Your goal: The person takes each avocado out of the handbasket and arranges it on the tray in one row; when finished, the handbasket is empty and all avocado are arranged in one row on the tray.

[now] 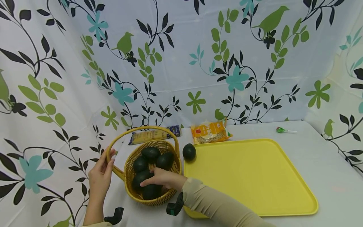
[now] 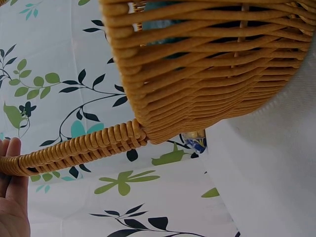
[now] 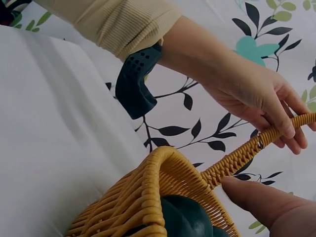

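We see soft, even light in the head view; the right wrist view is dimmer, with blurred shadows on the table (image 3: 49, 128) and faintly glinting fruit (image 3: 183, 217).

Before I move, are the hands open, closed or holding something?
Left hand: closed, holding the basket handle.
Right hand: over the avocados; grip cannot be told.

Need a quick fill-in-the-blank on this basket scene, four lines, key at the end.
1. The left hand holds the basket by its ____.
2. In the head view, the ____ hand partly covers dark green fruits in the basket.
3. The tray is coloured ____.
4. The number of such fruits outside the basket is ____.

Missing words: handle; right; yellow; one.
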A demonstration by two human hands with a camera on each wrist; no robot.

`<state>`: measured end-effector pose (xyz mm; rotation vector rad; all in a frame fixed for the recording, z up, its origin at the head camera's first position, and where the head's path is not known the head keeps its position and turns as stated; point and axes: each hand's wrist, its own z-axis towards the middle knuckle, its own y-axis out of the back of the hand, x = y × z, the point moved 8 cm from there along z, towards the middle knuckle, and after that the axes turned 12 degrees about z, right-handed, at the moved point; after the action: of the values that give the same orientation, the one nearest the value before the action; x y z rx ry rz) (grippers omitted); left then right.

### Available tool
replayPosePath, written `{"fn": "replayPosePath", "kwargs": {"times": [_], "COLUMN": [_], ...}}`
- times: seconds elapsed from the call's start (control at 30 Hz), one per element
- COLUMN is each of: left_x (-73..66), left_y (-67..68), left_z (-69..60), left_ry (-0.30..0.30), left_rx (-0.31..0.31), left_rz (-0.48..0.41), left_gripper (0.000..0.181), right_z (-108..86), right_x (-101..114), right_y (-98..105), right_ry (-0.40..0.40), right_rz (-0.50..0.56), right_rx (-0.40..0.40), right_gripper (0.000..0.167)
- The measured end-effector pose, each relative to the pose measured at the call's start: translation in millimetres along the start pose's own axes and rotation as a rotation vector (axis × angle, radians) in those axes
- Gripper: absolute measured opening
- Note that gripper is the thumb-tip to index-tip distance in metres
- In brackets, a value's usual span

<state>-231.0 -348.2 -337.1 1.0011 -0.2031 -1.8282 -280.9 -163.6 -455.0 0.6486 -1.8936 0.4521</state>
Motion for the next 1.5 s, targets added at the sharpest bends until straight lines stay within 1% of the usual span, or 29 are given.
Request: {"fn": "replayPosePath", "kwargs": {"times": [0.1,0.27,0.4,0.6,0.77,0.97,1.1,1.23,1.3,1.5], "left_x": [-0.5,-0.1,0.0,-0.7,-0.7,-0.9,-1.3,-4.4,-5.3,-0.9], "left_y": [0.5,0.9,0.7,0.6,0.2,-0.3,0.0,-0.4,-0.7,0.1], "left_z": [-0.2,0.5,0.5,-0.6,-0.4,-0.2,0.9,3.0,3.3,-0.9], "left_ry": [0.007,-0.004,-0.006,0.002,0.008,0.023,-0.018,-0.041,-0.037,0.021], "left_rx": [0.001,-0.006,-0.007,-0.003,-0.002,0.002,-0.011,-0.012,-0.007,0.004], "left_rz": [0.005,0.005,0.002,0.002,-0.003,-0.003,-0.006,-0.022,-0.024,-0.006], "left_gripper": [0.055,0.055,0.054,0.054,0.055,0.056,0.056,0.055,0.055,0.053], "right_z": [-0.2,-0.4,-1.8,-7.1,-6.5,-4.2,-3.1,-2.8,-3.3,-4.5], "right_x": [0.5,0.2,2.1,7.7,7.5,5.4,5.0,5.5,4.9,4.1], "right_y": [-1.5,-4.1,-5.3,-7.1,-6.3,-6.3,-6.8,-5.0,-4.7,-7.6], "right_ry": [0.016,0.027,0.036,0.067,0.05,0.03,0.033,0.04,0.037,0.044], "right_rz": [-0.049,-0.163,-0.242,-0.317,-0.326,-0.334,-0.331,-0.332,-0.333,-0.316], "right_rx": [0.011,0.021,0.018,0.033,0.04,0.07,0.083,0.067,0.061,0.071], "right_gripper": [0.066,0.059,0.058,0.061,0.06,0.06,0.06,0.056,0.055,0.053]}}
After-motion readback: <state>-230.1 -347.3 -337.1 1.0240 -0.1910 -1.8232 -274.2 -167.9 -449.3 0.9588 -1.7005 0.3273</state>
